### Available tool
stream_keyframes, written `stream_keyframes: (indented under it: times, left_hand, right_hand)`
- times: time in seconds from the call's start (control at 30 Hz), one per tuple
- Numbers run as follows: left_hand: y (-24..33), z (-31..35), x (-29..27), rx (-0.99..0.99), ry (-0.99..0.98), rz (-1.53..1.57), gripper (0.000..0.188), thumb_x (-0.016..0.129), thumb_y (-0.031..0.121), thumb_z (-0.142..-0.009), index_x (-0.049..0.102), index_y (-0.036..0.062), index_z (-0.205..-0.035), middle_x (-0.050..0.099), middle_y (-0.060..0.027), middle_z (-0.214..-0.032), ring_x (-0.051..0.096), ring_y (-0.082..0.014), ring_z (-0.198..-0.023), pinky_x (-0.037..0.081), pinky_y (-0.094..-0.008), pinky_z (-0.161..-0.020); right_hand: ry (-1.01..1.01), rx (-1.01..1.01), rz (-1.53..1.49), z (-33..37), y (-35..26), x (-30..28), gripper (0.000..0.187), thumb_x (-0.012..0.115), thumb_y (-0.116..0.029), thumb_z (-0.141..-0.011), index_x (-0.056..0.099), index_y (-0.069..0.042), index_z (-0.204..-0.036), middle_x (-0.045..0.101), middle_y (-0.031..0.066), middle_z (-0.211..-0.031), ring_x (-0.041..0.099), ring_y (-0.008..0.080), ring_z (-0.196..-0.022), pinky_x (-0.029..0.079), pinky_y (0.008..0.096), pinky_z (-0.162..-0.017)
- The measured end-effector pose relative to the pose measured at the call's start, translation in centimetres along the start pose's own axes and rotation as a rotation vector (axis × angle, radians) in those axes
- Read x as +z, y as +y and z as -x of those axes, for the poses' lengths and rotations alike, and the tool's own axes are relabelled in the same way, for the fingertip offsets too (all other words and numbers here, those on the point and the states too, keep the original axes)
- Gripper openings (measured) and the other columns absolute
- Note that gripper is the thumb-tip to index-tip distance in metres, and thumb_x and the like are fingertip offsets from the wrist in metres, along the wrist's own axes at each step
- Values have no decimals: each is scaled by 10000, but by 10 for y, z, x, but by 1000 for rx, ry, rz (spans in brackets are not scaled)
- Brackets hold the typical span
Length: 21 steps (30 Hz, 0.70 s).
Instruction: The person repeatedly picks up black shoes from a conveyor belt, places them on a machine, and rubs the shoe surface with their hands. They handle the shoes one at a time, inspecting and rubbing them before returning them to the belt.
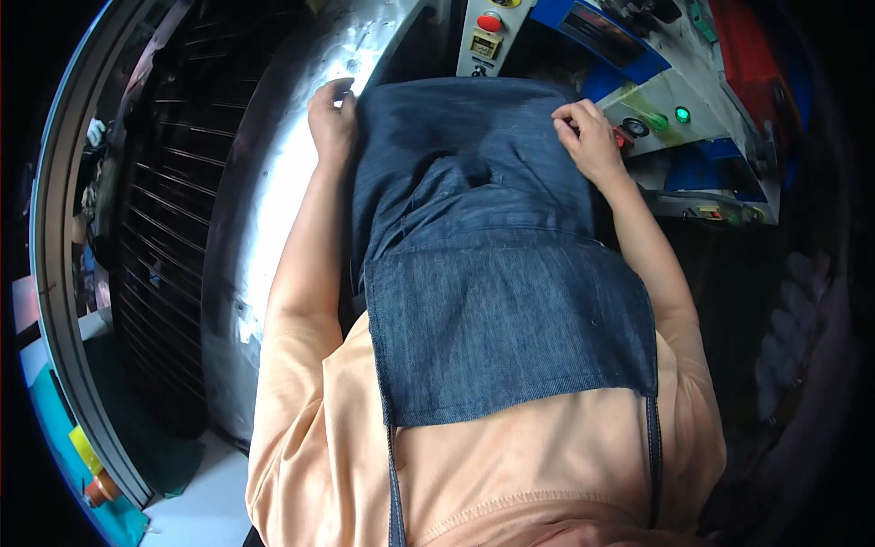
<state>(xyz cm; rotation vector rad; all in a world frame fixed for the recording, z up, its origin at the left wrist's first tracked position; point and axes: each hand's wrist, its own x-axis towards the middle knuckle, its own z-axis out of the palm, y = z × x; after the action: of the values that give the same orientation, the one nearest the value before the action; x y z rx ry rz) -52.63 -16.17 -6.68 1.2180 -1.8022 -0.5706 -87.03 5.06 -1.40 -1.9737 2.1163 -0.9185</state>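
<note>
My left hand (pixel 332 123) is closed, its fingers curled beside the left edge of the blue denim apron (pixel 510 319). A small dark patch shows at its fingertips; what it is, I cannot make out. Bright metal (pixel 296 137) lies just left of this hand. On the other side, my right hand (pixel 591 144) is closed too, with bent fingers over the apron's right edge. Its palm is hidden, so I cannot see what is in it, if anything. A red part (pixel 622 137) of the machine shows right beside its knuckles.
A control post with a red button (pixel 489 22) stands ahead. At the right, a pale machine panel (pixel 693 91) carries a lit green lamp (pixel 683 115) and a black knob (pixel 635 127). Dark ribbed slats (pixel 173 219) and a metal frame (pixel 56 237) run along the left.
</note>
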Motion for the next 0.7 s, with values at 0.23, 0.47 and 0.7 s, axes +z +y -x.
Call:
stream_keyframes:
  times: [0.23,0.47,0.7]
  left_hand:
    - [114,35,83,148,-751,190,181,727,104,-835,714,9,-989,717,-150,-961,700,-251,-919,535,-346,-863]
    - [113,55,128,-9,-749,162,217,749,136,-817,728,13,-995,722,-163,-975,708,-273,-923,544,-351,-846]
    - [116,62,130,155,-686,118,186,735,151,-816,728,48,-971,699,-146,-985,683,-318,-946,533,-388,-856]
  right_hand:
    - [151,22,112,13,-14,20,208,736,-222,-829,683,-115,-1000,577,88,-1039,547,304,-1011,425,421,-939]
    - [214,18,44,17,-9,21,168,715,-162,-802,688,-120,-963,590,81,-998,557,304,-987,432,419,-921]
    - [243,12,0,15,-7,22,152,709,-156,-800,688,-132,-949,590,79,-984,561,304,-978,440,417,-902]
